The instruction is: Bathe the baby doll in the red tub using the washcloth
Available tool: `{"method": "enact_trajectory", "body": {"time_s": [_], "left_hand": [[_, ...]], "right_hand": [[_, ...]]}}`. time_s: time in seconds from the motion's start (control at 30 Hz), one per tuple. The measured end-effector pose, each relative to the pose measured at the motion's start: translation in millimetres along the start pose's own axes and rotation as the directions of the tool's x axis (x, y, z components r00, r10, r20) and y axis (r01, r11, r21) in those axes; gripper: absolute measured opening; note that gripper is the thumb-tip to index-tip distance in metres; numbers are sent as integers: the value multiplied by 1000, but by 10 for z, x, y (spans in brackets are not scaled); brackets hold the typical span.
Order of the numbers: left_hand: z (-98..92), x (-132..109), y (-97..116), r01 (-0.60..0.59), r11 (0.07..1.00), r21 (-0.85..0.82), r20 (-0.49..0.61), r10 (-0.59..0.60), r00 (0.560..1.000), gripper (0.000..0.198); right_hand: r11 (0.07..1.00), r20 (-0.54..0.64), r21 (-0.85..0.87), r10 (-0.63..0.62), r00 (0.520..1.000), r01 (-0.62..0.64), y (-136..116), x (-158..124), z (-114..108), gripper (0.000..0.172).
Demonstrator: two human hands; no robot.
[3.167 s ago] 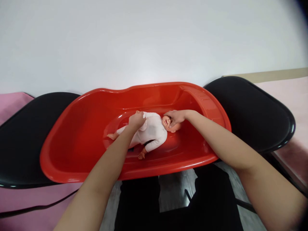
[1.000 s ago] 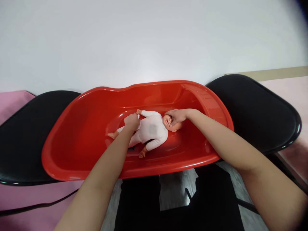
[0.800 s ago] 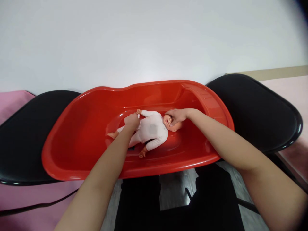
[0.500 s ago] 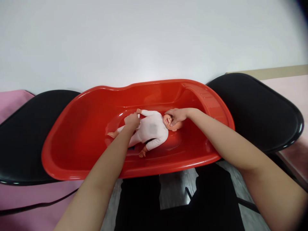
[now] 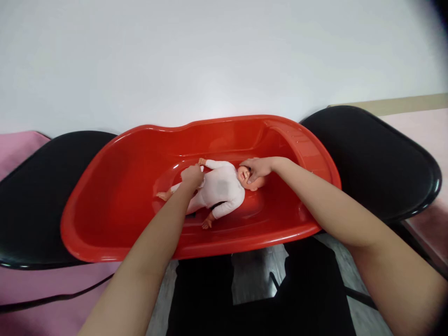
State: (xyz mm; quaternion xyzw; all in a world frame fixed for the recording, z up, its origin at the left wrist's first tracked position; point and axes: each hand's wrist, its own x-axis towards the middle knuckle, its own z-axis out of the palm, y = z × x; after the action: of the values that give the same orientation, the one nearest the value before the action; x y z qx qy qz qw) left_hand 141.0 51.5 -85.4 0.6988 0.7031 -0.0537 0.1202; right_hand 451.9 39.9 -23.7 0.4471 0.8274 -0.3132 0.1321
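A small baby doll (image 5: 220,187) in a white suit lies on its back in the middle of a red plastic baby bath (image 5: 115,205), head to the right. My left hand (image 5: 192,175) is closed on the doll's lower body by its hip; what the fingers pinch is hidden. My right hand (image 5: 258,168) curls over the doll's head, fingers across its face. The doll's near arm and bare feet stick out free.
The bath rests across two black chair seats, one chair seat (image 5: 31,196) at the left and the other chair seat (image 5: 371,158) at the right. Pink cloth (image 5: 14,149) lies at the far left, and a pale pink surface (image 5: 430,135) at the right. A white wall rises behind.
Since the earliest frame my left hand has slid from the doll's chest down to its hip, uncovering the far arm. Over the last second nothing has visibly moved.
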Motion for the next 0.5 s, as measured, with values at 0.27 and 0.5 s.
{"method": "enact_trajectory", "body": {"time_s": [0.27,0.5], "left_hand": [[-5,63,32,50,999,3,65,-50,997,49],[63,95,11,58,998,-28,38,-57,998,48]], "right_hand": [[1000,8,18,8,1000,-9,-2,-3,-12,72],[997,-2,81,15,1000,-15,21,-5,-4,74]]}}
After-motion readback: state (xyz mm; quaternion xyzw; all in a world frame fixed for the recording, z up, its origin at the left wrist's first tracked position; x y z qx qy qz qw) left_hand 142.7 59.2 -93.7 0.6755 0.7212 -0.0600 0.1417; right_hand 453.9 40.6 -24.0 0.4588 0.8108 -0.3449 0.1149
